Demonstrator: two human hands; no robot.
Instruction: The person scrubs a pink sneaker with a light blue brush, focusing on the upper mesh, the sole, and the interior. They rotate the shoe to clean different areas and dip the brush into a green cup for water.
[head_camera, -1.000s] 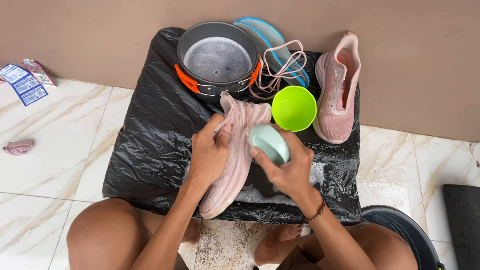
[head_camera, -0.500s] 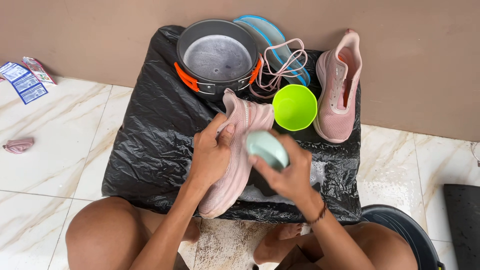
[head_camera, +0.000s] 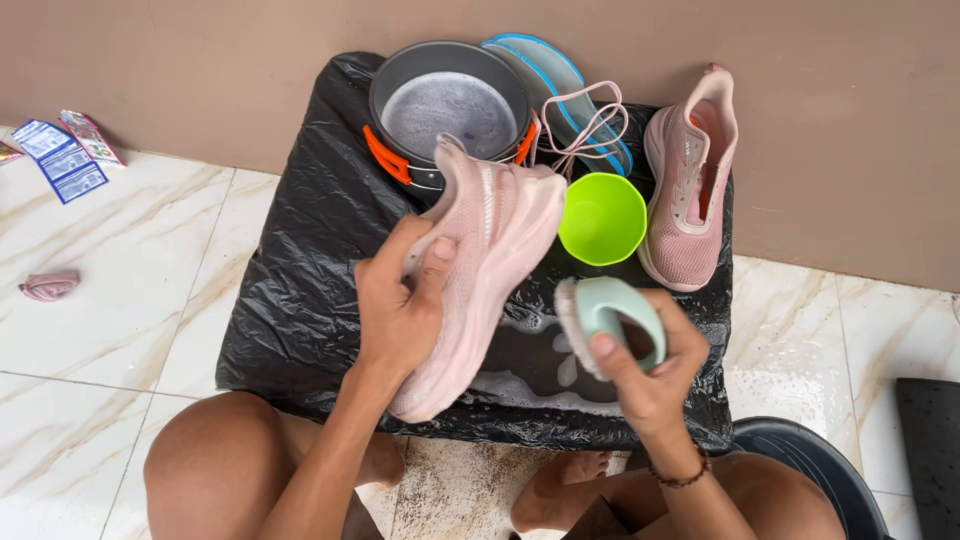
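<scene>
The left hand (head_camera: 400, 310) is wrapped around the side of a pale pink sneaker (head_camera: 490, 270), thumb on the upper, holding it tilted above the black plastic sheet (head_camera: 300, 290) that covers the low desk. The right hand (head_camera: 645, 375) is closed on a mint-green scrub brush (head_camera: 610, 315), bristles facing the shoe and just apart from it, over a foamy wet patch on the sheet.

The sneaker looks light, with a soft knit upper and a stiffer sole; wet and soapy, it is probably slippery, so the firm midsole edge seems the surest hold. Behind it stand a grey pot with orange handles (head_camera: 445, 110), a lime-green bowl (head_camera: 600, 217), loose pink laces (head_camera: 585, 125) and the second pink sneaker (head_camera: 690, 180) by the wall.

On the marble floor at far left lie small flat sachets (head_camera: 60, 155), rectangular, blue and white, one reddish.
</scene>
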